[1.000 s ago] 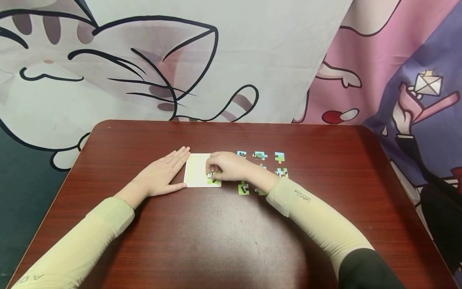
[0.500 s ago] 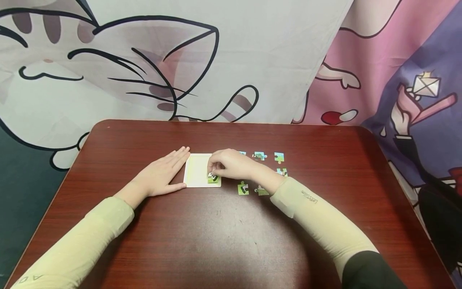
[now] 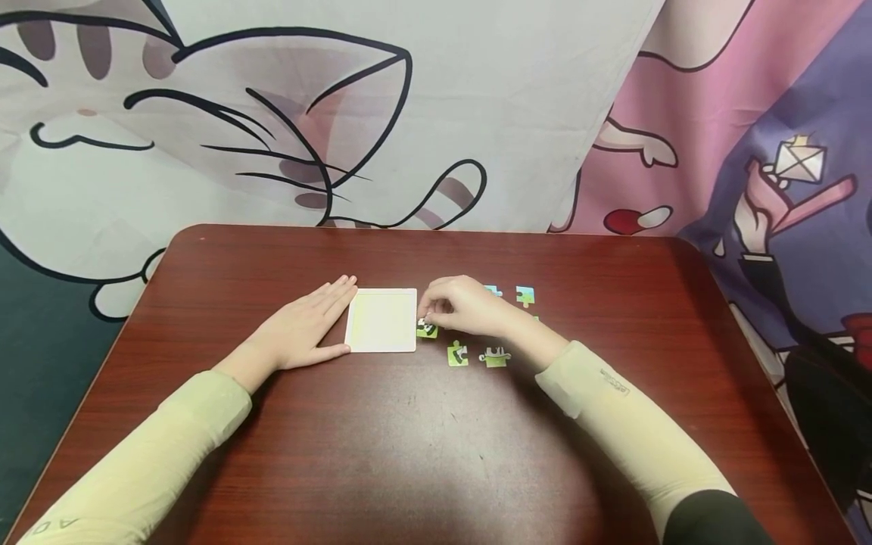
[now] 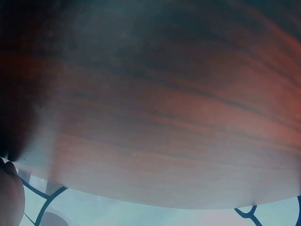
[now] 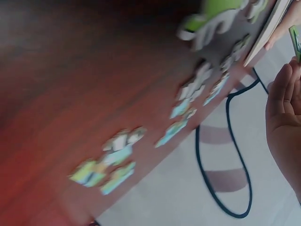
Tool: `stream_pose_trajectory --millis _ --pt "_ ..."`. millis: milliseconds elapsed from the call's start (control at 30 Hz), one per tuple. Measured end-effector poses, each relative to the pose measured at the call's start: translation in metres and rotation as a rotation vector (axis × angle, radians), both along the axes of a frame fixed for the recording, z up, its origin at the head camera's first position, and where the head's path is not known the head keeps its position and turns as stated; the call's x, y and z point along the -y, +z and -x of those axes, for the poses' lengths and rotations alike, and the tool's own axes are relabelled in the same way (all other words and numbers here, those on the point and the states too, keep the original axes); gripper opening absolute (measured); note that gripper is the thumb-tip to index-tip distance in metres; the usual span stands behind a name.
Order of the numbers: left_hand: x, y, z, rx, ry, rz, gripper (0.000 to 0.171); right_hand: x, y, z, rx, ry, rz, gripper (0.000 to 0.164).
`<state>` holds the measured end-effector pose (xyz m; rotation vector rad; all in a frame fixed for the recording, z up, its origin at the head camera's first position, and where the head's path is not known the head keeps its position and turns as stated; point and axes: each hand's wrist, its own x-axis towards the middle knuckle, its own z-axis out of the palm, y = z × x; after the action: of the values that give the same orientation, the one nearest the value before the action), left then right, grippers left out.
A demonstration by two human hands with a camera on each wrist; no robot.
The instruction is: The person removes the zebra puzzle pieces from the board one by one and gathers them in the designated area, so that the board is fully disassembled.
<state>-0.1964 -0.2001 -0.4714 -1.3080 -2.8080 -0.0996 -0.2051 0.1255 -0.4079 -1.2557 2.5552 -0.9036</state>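
Observation:
My left hand (image 3: 300, 327) lies with straight fingers along the left edge of a white puzzle tray (image 3: 380, 321), thumb at its lower left corner. Just past the tray's right edge, my right hand (image 3: 466, 306) pinches a green jigsaw piece (image 3: 427, 329) with a black-and-white panda print. In the right wrist view that jigsaw piece (image 5: 296, 41) stands at the fingertips, at the frame's edge. Part of the left hand (image 4: 10, 197) appears in the lower left of the left wrist view.
Several loose jigsaw pieces lie right of the tray, among them a green piece (image 3: 458, 354), a grey-and-green piece (image 3: 495, 357) and a blue-and-green piece (image 3: 525, 295). My right hand and forearm hide others. A cartoon-printed curtain (image 3: 518, 113) hangs behind the brown table (image 3: 409, 454).
My right hand has moved right, carrying the panda jigsaw piece from over the tray's lower right part to just outside its right edge. The left hand stays at the tray's left edge.

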Motion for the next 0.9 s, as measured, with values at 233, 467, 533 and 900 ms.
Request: stream_pose_trajectory --millis 233,467,533,900 --pt "0.001 -0.001 0.0 -0.011 -0.009 -0.016 0.092 -0.023 -0.004 -0.003 0.036 -0.067 0.037 0.009" --pt "0.0 -0.001 0.001 -0.015 -0.014 -0.022 0.091 -0.047 -0.003 -0.009 0.097 -0.112 0.092 0.009" --pt "0.0 -0.001 0.002 -0.017 -0.014 -0.024 0.091 -0.055 -0.003 -0.011 0.101 -0.124 0.089 0.008" --pt "0.001 -0.001 0.001 0.001 -0.01 0.0 0.092 -0.095 -0.001 -0.02 0.099 -0.192 0.03 0.01"
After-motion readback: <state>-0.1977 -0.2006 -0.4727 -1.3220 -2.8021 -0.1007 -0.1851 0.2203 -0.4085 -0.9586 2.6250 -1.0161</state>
